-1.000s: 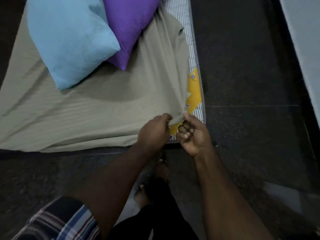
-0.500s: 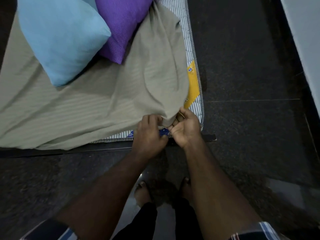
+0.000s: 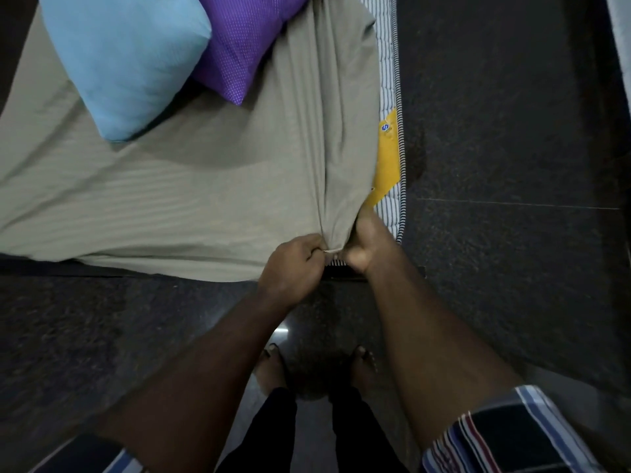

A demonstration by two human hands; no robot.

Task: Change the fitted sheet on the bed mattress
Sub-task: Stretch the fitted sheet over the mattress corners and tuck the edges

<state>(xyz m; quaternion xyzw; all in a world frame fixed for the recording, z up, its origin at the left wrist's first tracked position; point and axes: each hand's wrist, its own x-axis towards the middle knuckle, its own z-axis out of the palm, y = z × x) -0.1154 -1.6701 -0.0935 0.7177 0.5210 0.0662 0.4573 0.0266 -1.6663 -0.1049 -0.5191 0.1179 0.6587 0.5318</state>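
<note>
An olive-grey fitted sheet (image 3: 191,196) covers most of a low striped mattress (image 3: 387,73) that lies on the floor. Its near right corner is bunched into folds. My left hand (image 3: 293,264) grips the sheet's hem at that corner. Just to its right, my right hand (image 3: 367,240) holds the same corner, with its fingers tucked under the cloth. A strip of striped mattress with a yellow label (image 3: 387,158) shows bare along the right edge.
A light blue pillow (image 3: 126,59) and a purple pillow (image 3: 246,42) lie on the sheet at the far side. Dark stone floor (image 3: 505,172) surrounds the mattress. My bare feet (image 3: 273,367) stand just short of the mattress's near edge.
Both hands have drawn the sheet's corner down and towards the mattress's near right corner. The sheet now covers the near edge, which showed bare stripes half a second ago.
</note>
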